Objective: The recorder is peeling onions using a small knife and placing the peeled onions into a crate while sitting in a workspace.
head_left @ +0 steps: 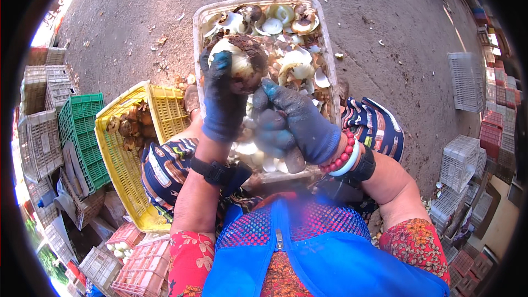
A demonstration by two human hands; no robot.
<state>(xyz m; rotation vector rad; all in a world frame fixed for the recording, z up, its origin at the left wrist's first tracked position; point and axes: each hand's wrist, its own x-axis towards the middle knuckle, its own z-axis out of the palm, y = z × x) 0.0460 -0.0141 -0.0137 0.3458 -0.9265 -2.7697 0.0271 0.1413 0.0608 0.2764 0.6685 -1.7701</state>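
My left hand (223,102), in a dark blue work glove, is closed around a large onion (237,63). The onion is pale on one side and covered with brown, soiled, rotten-looking skin on the other. My right hand (297,118), gloved the same way, is a fist beside and below the onion, thumb pointing toward it. A blunt grey-brown end (295,161), like a handle, sticks out under the fist; the rest is hidden by the fingers and blur. Below both hands, a whitish plastic crate (331,60) holds pale cup-shaped onion layers and brown scraps (297,63).
At left stands a yellow crate (122,173) with brown onions (132,126) in it. Behind it are a green crate (83,132) and stacked grey crates (41,143). A red crate (125,235) holds pale bulbs. More crates (461,162) line the right side. Scraps dot the ground (396,38).
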